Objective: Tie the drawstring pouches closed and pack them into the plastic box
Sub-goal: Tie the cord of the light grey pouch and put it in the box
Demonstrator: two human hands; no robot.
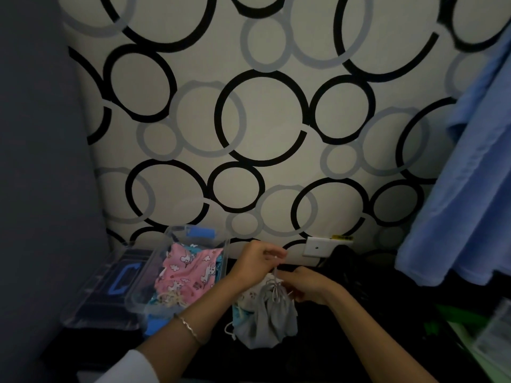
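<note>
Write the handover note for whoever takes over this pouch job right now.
Left hand: pinches the grey drawstring cord, held upward.
Right hand: holds the gathered neck of the grey fabric pouch.
The pouch sits on the dark surface, right of the clear plastic box.
Done: the pink unicorn-print pouch and others are in the box.
Left: finish this knot and box the grey pouch. The teal-patterned pouch under it is also unboxed.

Single wide-angle view from the head, facing the patterned wall (262, 120) close ahead. It's tipped only slightly down, so left hand (255, 262) and right hand (307, 285) sit low, near.
</note>
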